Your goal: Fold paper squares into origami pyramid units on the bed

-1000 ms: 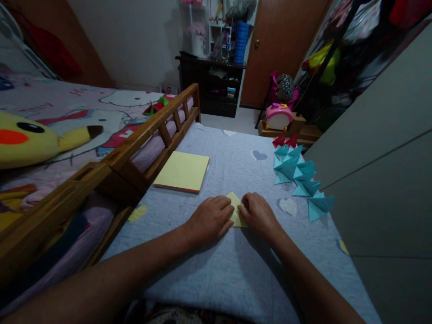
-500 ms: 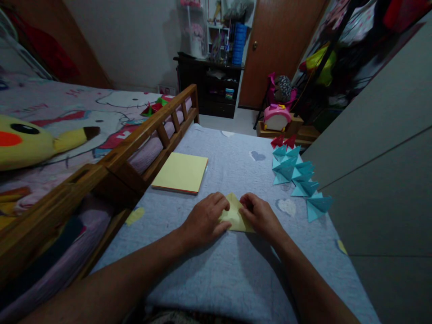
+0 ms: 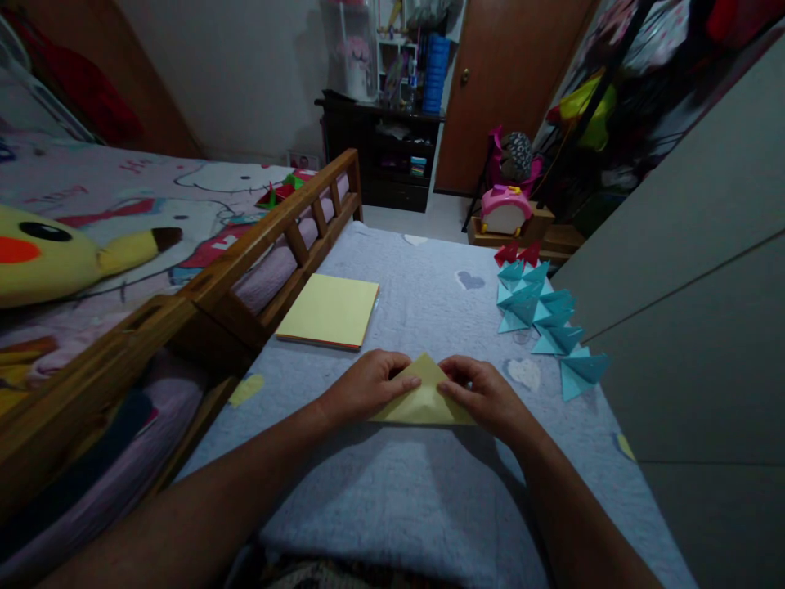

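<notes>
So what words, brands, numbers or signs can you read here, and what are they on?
No text can be read for sure.
Pink bed sheet: letters, too blurred to read.
Clear bottle at the back: any label is too small to read.
Folded yellow paper and paper stack: no writing shows.

On the bed (image 3: 104, 184) with pinkish printed cover lies a yellow plush toy (image 3: 55, 254), cut by the view at its left; a wooden rail (image 3: 275, 224) runs along the bed's right edge, and near it, toward the far right corner, is a red and green object (image 3: 279, 194); on the dark cabinet (image 3: 352, 155) stand a clear case (image 3: 370, 49), left of the middle, and a blue container (image 3: 436, 74), at the right edge; beside it is a brown door (image 3: 509, 74).
</notes>
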`<state>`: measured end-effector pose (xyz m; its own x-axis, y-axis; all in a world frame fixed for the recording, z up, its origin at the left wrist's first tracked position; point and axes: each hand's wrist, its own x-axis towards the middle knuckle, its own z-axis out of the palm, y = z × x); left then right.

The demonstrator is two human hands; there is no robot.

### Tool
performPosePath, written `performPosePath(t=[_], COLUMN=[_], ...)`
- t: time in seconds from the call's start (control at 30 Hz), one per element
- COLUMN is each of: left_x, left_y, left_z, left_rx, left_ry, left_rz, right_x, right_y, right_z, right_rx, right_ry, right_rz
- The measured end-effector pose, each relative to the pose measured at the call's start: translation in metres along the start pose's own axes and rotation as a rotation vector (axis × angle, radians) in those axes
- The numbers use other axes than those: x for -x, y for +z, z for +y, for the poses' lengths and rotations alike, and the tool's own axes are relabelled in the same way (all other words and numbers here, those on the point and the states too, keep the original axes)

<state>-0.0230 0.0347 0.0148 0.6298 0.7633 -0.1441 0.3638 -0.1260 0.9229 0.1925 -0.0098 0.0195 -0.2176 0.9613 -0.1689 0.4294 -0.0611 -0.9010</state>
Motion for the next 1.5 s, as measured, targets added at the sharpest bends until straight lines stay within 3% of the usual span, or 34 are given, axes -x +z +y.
performPosePath(t=[0.33,0.73,1.5], left_x=[0.0003,-0.0009,-0.0008], left_y=[0.0000,0.0051,0.0061], left_z=[0.0011,0.0087,0.0076], left_rx=[0.058,0.200,0.207], left_ry=[0.020,-0.004,-0.025], left_rz=[-0.007,0.171,0.186], right_x=[-0.0006,0.0009,0.0021], right_y=[0.0017,0.0036,0.0049], right_z=[-0.0024,-0.0068,-0.0061], right_rx=[0.056,0.085,0.022], right_ry=[0.013,-0.026,0.015], right_rz=[0.007,-0.016,-0.044])
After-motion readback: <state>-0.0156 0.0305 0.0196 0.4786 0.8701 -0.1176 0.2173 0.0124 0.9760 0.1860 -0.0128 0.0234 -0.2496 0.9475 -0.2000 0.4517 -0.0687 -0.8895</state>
